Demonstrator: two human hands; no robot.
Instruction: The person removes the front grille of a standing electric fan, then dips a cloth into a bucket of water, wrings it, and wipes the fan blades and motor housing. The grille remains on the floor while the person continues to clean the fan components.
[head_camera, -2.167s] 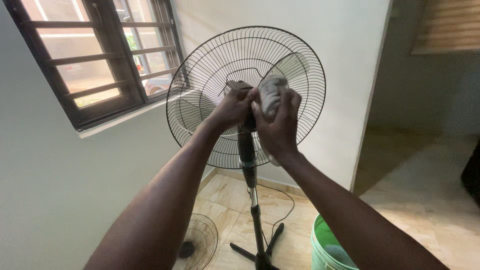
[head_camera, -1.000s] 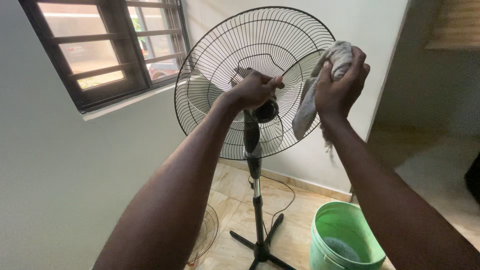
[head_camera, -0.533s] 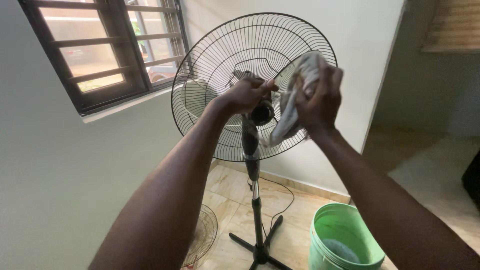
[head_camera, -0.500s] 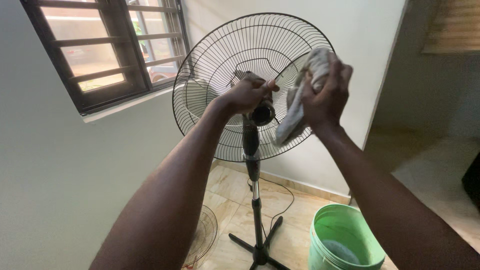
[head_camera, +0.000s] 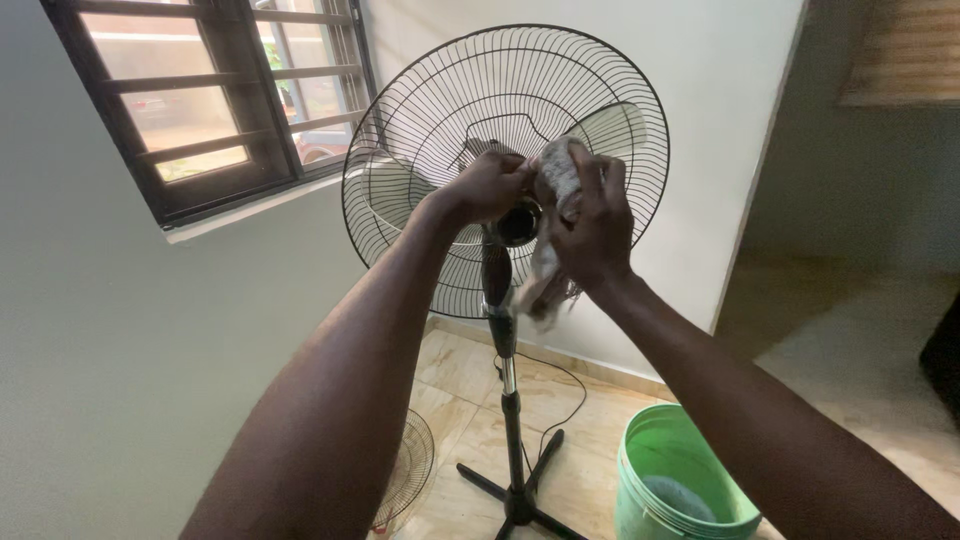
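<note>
**Two hands and a rag at the middle of the fan**

I see no packages, labels or signs — only a green bucket (head_camera: 688, 478) on the floor at the lower right, round and plain, with some grey water in the bottom.

The fan (head_camera: 505, 165) stands on a tall black pole by the white wall, next to the window (head_camera: 215, 100). Its back cage is a big round ring of thin black wires. The pale blades show in front of it with no cover over them. A second wire cage (head_camera: 405, 480) leans low on the floor at the left.

My left hand (head_camera: 487, 187) is curled around the black hub in the middle of the fan. My right hand (head_camera: 592, 228) is closed tight on a grey rag (head_camera: 556, 200) and presses it just beside the hub — the rag's frayed end hangs down below.

The hands hide most of the hub. My arm cuts off part of the floor cage.
</note>
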